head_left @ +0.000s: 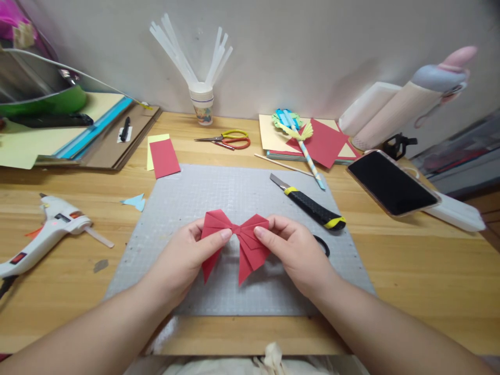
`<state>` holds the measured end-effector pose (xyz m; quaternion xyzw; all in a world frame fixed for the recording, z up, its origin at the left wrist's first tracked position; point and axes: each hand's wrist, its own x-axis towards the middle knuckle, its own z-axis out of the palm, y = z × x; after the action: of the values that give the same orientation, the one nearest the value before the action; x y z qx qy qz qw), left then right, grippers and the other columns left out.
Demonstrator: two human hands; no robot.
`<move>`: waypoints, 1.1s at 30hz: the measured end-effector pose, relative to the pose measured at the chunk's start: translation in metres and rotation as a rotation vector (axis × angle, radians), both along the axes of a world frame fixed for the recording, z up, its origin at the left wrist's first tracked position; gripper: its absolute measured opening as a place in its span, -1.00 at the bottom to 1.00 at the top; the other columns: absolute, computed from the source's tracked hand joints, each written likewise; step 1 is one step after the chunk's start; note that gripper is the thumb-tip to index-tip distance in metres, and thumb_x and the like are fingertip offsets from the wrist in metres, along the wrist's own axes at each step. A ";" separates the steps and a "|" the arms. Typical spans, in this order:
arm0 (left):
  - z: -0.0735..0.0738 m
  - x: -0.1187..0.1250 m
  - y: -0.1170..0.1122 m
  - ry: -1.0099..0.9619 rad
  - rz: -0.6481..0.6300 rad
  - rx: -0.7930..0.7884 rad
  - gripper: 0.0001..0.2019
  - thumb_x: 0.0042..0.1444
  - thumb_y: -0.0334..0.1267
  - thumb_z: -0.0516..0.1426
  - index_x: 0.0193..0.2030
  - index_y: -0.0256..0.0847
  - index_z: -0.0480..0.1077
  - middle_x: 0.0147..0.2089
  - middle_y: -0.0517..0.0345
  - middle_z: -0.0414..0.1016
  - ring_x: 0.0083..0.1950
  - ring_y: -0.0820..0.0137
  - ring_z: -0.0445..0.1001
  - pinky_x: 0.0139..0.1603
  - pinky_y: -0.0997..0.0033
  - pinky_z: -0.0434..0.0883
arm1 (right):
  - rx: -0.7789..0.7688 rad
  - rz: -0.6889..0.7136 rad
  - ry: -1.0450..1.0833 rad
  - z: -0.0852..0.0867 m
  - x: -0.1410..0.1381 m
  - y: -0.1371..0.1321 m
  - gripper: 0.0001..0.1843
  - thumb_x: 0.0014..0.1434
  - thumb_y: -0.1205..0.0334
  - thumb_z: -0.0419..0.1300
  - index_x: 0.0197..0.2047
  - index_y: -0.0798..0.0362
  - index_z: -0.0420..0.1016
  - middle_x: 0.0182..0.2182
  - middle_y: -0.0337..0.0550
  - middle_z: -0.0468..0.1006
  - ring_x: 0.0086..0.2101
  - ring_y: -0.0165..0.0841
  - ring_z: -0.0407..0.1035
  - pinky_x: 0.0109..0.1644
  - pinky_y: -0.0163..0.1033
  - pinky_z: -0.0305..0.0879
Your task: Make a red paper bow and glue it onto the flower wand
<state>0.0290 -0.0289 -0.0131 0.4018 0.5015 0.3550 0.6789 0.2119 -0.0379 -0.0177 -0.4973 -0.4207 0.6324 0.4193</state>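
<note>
A folded red paper bow (pixel 247 240), with two loops, a small centre knot and two pointed tails, is held over the grey cutting mat (pixel 187 192). My left hand (pixel 191 255) pinches its left loop, thumb on the front and fingers behind. On the other loop, my right hand (pixel 299 250) has the same grip. Beyond my right hand lies a black and yellow utility knife (pixel 312 205) with its blade out. A black ring (pixel 323 246), perhaps a scissor handle or tape, is partly hidden by that hand.
A glue gun (pixel 50 229) lies left, near blue paper scraps (pixel 135 202). Scissors (pixel 224 139), a cup of glue sticks (pixel 202 104) and red and yellow paper pieces (pixel 166 158) are behind the mat. At right are a paper flower (pixel 300 140) and a phone (pixel 392 182).
</note>
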 end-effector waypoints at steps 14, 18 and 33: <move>0.000 0.003 -0.001 0.128 -0.027 0.067 -0.82 -0.04 -0.12 0.29 -0.40 -0.17 0.49 -0.44 0.26 0.50 -0.40 0.42 0.37 -0.32 0.46 0.26 | -0.053 0.033 0.067 -0.002 0.002 0.000 -0.73 0.01 0.06 0.33 -0.43 0.05 0.39 -0.45 -0.26 0.51 -0.43 -0.44 0.37 -0.27 -0.30 0.30; 0.000 0.001 0.000 0.117 -0.007 0.042 -0.77 -0.04 -0.09 0.29 -0.45 -0.20 0.45 -0.50 0.28 0.42 -0.45 0.47 0.29 -0.38 0.48 0.21 | -0.021 0.060 0.012 0.003 0.003 0.001 -0.74 0.03 0.08 0.31 -0.45 0.06 0.38 -0.46 -0.27 0.49 -0.43 -0.44 0.35 -0.28 -0.30 0.29; 0.006 0.002 0.000 0.239 0.043 0.103 -0.78 -0.08 -0.09 0.28 -0.51 -0.18 0.42 -0.54 0.29 0.39 -0.50 0.45 0.26 -0.44 0.46 0.19 | 0.580 0.194 -0.600 0.001 0.007 0.000 -0.73 0.10 0.39 0.20 -0.12 -0.07 0.35 -0.20 -0.19 0.42 -0.26 -0.35 0.30 -0.21 -0.23 0.26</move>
<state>0.0311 -0.0291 -0.0074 0.4646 0.5687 0.3444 0.5850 0.2188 -0.0381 -0.0170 -0.4789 -0.7293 0.3516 0.3393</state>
